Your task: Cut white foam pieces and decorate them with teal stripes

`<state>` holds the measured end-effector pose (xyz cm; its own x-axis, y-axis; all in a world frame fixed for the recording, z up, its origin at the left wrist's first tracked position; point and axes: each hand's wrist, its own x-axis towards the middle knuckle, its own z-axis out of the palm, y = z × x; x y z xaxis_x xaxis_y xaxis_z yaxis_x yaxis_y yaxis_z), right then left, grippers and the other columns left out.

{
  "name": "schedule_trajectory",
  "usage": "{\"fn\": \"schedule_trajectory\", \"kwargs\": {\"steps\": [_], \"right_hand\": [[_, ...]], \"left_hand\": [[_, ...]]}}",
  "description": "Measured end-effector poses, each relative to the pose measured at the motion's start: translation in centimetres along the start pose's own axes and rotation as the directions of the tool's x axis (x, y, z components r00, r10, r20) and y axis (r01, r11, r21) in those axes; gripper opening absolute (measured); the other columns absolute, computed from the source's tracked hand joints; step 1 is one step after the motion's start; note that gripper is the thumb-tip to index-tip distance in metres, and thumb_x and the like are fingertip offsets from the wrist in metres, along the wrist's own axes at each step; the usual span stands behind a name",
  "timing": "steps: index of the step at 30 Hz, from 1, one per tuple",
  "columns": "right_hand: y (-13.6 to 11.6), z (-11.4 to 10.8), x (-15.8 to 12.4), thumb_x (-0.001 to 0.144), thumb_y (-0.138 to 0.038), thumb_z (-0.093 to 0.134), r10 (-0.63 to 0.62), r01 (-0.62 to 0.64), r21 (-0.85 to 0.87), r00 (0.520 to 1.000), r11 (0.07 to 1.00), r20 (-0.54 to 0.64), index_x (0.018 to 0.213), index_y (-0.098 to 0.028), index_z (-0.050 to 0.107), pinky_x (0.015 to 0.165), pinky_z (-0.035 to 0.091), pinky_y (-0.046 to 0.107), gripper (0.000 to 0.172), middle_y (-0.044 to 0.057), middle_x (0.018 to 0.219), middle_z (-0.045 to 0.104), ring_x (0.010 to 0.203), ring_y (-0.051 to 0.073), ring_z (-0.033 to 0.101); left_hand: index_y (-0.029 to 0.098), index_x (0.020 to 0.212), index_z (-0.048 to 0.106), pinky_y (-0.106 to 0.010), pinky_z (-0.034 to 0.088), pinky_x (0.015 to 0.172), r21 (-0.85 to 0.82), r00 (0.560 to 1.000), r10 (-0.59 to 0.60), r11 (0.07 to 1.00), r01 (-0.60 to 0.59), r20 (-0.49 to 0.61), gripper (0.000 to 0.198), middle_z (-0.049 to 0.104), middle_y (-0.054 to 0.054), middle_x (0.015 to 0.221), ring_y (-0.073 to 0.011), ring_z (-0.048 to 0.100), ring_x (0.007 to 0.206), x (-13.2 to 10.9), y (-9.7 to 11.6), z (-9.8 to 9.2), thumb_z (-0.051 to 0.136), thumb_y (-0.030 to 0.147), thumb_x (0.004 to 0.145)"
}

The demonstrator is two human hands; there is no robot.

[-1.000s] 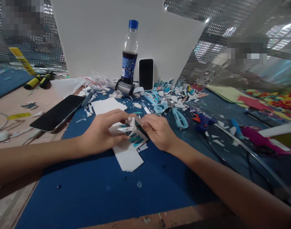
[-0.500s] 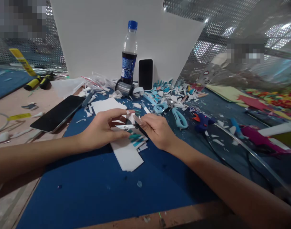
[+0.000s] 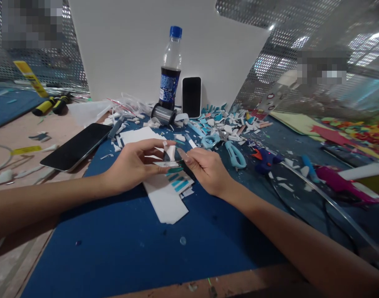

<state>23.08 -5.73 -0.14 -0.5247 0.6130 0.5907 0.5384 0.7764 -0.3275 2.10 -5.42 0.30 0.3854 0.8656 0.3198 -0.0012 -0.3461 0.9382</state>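
Observation:
My left hand [image 3: 132, 165] is closed in a pinch, its fingertips around a small white and grey piece [image 3: 169, 153]. A thin white strip [image 3: 161, 164] lies close to the thumb. My right hand [image 3: 208, 169] is wrapped round a slim dark tool [image 3: 188, 170], mostly hidden by the fingers; its kind is not clear. The two hands almost meet above white sheets [image 3: 166, 203] on the blue mat [image 3: 121, 244]. Beside these sheets lies a piece with teal strips [image 3: 178, 182].
Behind the hands stand a cola bottle [image 3: 170, 82], a wire spool [image 3: 163, 114] and an upright phone [image 3: 191, 97]. Foam scraps [image 3: 220, 120] surround light-blue scissors [image 3: 236, 156]. Glue guns [image 3: 265, 159] lie right, with cords. A large black phone [image 3: 77, 147] rests left.
The right hand's thumb and the dark tool have shifted slightly, and the white strip's angle differs. Both hands stay close together. The whole view has moved a little.

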Motion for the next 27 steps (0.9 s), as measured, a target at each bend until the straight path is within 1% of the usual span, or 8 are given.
{"fn": "schedule_trajectory", "kwargs": {"steps": [4,9,14,19,21,25,27], "right_hand": [[-0.11,-0.07,-0.01,0.100,-0.038,0.032,0.016,-0.016,0.002,1.000,1.000,0.010,0.063,-0.019,0.043,0.052,0.032,0.024,0.043,-0.002,0.055,0.043,0.052,0.011,0.041],[-0.06,-0.08,0.08,0.100,-0.038,0.031,0.013,-0.013,-0.004,1.000,1.000,-0.006,0.062,-0.019,0.041,0.051,0.031,0.024,0.044,-0.002,0.055,0.042,0.052,0.011,0.041],[-0.13,-0.19,0.10,0.100,-0.036,0.033,0.032,-0.032,0.011,0.999,0.999,0.021,0.062,-0.019,0.041,0.051,0.031,0.024,0.042,-0.002,0.054,0.041,0.051,0.010,0.040],[-0.43,-0.33,0.00,0.100,-0.033,0.033,0.010,-0.010,0.007,0.996,1.000,0.086,0.066,-0.017,0.047,0.053,0.032,0.024,0.039,-0.001,0.058,0.046,0.055,0.011,0.044],[-0.48,-0.30,-0.08,0.100,-0.032,0.033,0.009,-0.009,-0.006,0.994,1.000,0.105,0.069,-0.017,0.049,0.054,0.032,0.024,0.038,0.000,0.060,0.047,0.056,0.011,0.045],[-0.61,-0.05,-0.28,0.100,-0.033,0.032,0.015,-0.013,-0.028,0.997,1.000,0.075,0.067,-0.017,0.046,0.053,0.032,0.024,0.039,0.000,0.059,0.044,0.055,0.011,0.042],[-0.77,0.08,-0.33,0.100,-0.033,0.031,0.030,-0.028,-0.030,0.998,0.999,0.057,0.067,-0.018,0.044,0.053,0.032,0.025,0.039,0.000,0.059,0.044,0.055,0.012,0.042]], "left_hand": [[0.012,0.104,0.068,-0.025,0.063,0.068,-0.009,1.000,0.023,1.000,-0.023,-0.006,0.043,0.072,-0.009,0.104,-0.0155,0.070,0.076,0.02,-0.06,0.07,0.079,0.014,0.062],[0.014,0.104,0.068,-0.027,0.063,0.068,-0.014,1.000,0.027,1.000,-0.027,0.009,0.041,0.072,-0.008,0.106,-0.0166,0.070,0.078,0.00,-0.10,0.01,0.077,0.014,0.064],[0.015,0.105,0.068,-0.027,0.063,0.071,0.005,0.999,0.021,1.000,-0.021,0.024,0.041,0.070,-0.008,0.109,-0.0170,0.069,0.082,-0.03,-0.09,-0.15,0.077,0.014,0.064],[0.015,0.098,0.070,-0.024,0.061,0.074,0.015,0.994,0.095,0.995,-0.095,0.049,0.036,0.070,-0.006,0.100,-0.0139,0.066,0.081,-0.13,-0.27,-0.19,0.075,0.007,0.064],[0.015,0.097,0.071,-0.023,0.061,0.074,0.033,0.992,0.120,0.992,-0.122,0.042,0.034,0.069,-0.005,0.097,-0.0136,0.065,0.081,-0.20,-0.32,-0.13,0.076,0.008,0.064],[0.015,0.093,0.070,-0.025,0.061,0.071,0.083,0.991,0.123,0.988,-0.127,0.047,0.029,0.069,-0.006,0.095,-0.0144,0.065,0.078,-0.29,-0.34,-0.07,0.077,0.014,0.065],[0.014,0.090,0.068,-0.026,0.061,0.072,0.114,0.989,0.136,0.983,-0.142,0.060,0.026,0.070,-0.007,0.094,-0.0158,0.066,0.079,-0.31,-0.31,-0.09,0.077,0.017,0.066]]}}
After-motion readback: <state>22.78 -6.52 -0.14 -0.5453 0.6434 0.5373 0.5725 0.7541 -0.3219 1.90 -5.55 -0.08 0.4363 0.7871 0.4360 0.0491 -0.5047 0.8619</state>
